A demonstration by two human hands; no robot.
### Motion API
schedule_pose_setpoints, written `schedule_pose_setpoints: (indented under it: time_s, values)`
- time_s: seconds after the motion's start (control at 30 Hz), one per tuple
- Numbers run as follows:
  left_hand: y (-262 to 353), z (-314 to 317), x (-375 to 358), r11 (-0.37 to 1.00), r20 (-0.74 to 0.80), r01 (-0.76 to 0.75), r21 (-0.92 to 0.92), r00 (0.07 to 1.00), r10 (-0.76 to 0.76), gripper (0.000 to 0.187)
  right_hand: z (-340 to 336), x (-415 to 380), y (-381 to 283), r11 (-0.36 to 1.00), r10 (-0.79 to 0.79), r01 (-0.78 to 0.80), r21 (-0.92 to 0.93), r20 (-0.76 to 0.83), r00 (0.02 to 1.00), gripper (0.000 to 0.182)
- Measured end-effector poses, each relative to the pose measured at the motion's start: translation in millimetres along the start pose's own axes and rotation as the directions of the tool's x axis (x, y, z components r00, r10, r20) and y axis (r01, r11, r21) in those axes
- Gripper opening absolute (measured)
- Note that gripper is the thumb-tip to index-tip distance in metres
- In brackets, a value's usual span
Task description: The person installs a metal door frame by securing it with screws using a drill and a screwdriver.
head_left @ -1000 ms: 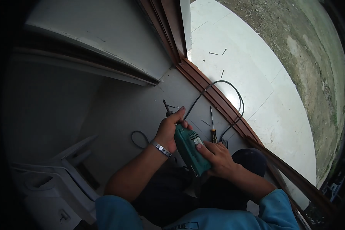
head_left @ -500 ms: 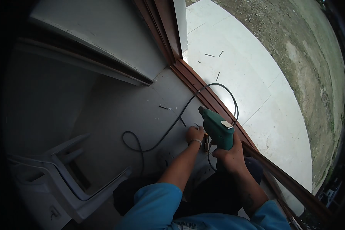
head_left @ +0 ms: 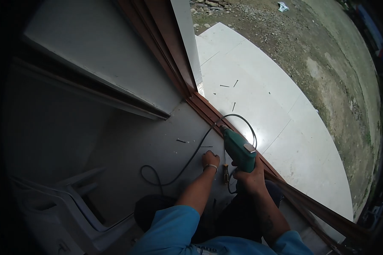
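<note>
My right hand [head_left: 251, 176] grips the handle of a green power drill [head_left: 239, 148], whose front end points up and left over the brown door track [head_left: 208, 111]. My left hand [head_left: 210, 159] is low over the grey floor, its fingers curled; what they hold, if anything, I cannot make out. Just beyond its fingertips lies a thin dark drill bit [head_left: 206, 146]. A screwdriver [head_left: 226, 173] with a dark and yellow handle lies between my hands. The black cable [head_left: 190, 160] loops across the floor and over the track.
A dark screw or plug [head_left: 182, 141] lies on the floor to the left. Several screws, one here [head_left: 234, 106], lie on the white tiles outside. A light plastic chair [head_left: 78, 204] stands at lower left. White wall [head_left: 102, 51] and brown frame [head_left: 157, 46] rise at upper left.
The view has tilted upward, showing more ground outside. My left hand has moved away from the screwdriver, which now shows more fully. The drill remains in my right hand.
</note>
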State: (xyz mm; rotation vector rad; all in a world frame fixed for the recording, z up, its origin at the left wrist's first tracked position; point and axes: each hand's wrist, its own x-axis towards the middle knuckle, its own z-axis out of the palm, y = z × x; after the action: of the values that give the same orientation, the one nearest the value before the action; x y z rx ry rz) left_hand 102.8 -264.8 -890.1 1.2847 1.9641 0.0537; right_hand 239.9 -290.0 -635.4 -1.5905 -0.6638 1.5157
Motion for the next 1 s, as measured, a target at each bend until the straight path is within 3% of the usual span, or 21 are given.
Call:
schedule_pose_setpoints:
  time_s: [0.07, 0.13, 0.23, 0.33, 0.4, 0.5, 0.6, 0.63, 0.67, 0.7, 0.73, 0.77, 0.8, 0.87, 0.9, 1.0]
  values:
    - [5.4, 2.6, 5.0, 0.997, -0.016, 0.050, 0.060, 0.999, -0.049, 0.025, -0.5, 1.4, 0.2, 0.999, -0.045, 0.044, -0.016, -0.017, 0.999, 0.082]
    - [7.4, 8.1, 10.7, 0.972, -0.116, 0.229, -0.059, 0.965, -0.234, 0.030, -1.5, 4.8, 6.4, 0.995, -0.090, 0.089, -0.050, -0.024, 0.996, 0.081]
    - [26.0, -9.6, 16.1, 0.959, -0.206, 0.241, -0.150, 0.941, -0.269, 0.035, -5.1, 2.6, 2.0, 0.999, 0.034, -0.034, -0.006, -0.027, 0.999, 0.090]
    - [8.3, 15.8, 55.2, 0.932, -0.323, 0.341, -0.124, 0.874, -0.362, 0.036, -5.3, -2.2, 3.6, 0.999, -0.039, 0.038, -0.013, -0.042, 0.998, 0.093]
    - [21.7, -1.3, 50.5, 0.932, -0.254, 0.303, -0.198, 0.903, -0.348, 0.032, -10.8, -2.9, 5.7, 0.995, -0.090, 0.089, -0.049, -0.026, 0.996, 0.092]
    - [19.5, 2.2, 45.2, 0.926, -0.203, 0.350, -0.140, 0.905, -0.373, 0.028, -13.3, -6.0, 4.2, 0.985, -0.119, 0.120, -0.121, 0.020, 0.993, 0.092]
    - [30.6, -5.2, 28.9, 0.961, -0.165, 0.250, -0.116, 0.949, -0.267, 0.028, -16.3, -11.9, 0.3, 0.943, -0.203, 0.207, -0.260, 0.044, 0.978, 0.090]
    - [41.4, -20.9, 16.5, 0.922, -0.092, 0.211, -0.325, 0.963, -0.253, 0.025, -17.6, -13.8, -2.0, 0.923, -0.239, 0.251, -0.292, 0.078, 0.968, 0.088]
    - [48.4, -36.7, 7.8, 0.834, -0.025, 0.178, -0.523, 0.974, -0.224, 0.022, -19.8, -16.2, -4.2, 0.926, -0.237, 0.252, -0.281, 0.088, 0.968, 0.088]
    - [48.7, -47.9, 15.8, 0.834, -0.041, 0.171, -0.525, 0.973, -0.226, 0.022, -22.4, -15.1, -8.0, 0.921, -0.218, 0.265, -0.285, 0.185, 0.958, 0.089]
    - [48.0, -64.0, 25.3, 0.400, 0.234, 0.281, -0.872, 0.958, -0.163, 0.019, -21.7, -14.2, -11.3, 0.916, -0.200, 0.281, -0.287, 0.282, 0.938, 0.091]
    - [50.5, -81.5, 34.1, -0.148, 0.410, 0.414, -0.898, 0.910, 0.061, 0.015, -18.3, -13.5, -8.1, 0.879, -0.324, 0.400, -0.258, 0.292, 0.900, 0.087]
    - [64.3, -113.7, 24.0, -0.155, 0.380, 0.387, -0.909, 0.922, 0.070, 0.015, -13.2, -19.7, -12.5, 0.868, -0.348, 0.429, -0.250, 0.309, 0.885, 0.087]
    - [92.8, -179.2, -4.8, -0.390, 0.328, 0.406, -0.827, 0.911, 0.251, 0.012, -0.3, -26.7, -23.3, 0.830, -0.421, 0.497, -0.255, 0.299, 0.856, 0.086]
    - [103.1, -196.9, -11.4, -0.419, 0.259, 0.338, -0.843, 0.937, 0.234, 0.015, 6.7, -32.5, -31.7, 0.754, -0.496, 0.578, -0.313, 0.305, 0.813, 0.084]
    - [121.5, -235.7, -27.4, -0.304, 0.136, 0.218, -0.928, 0.953, 0.270, 0.016, 16.4, -34.5, -32.3, 0.734, -0.536, 0.625, -0.265, 0.340, 0.773, 0.084]
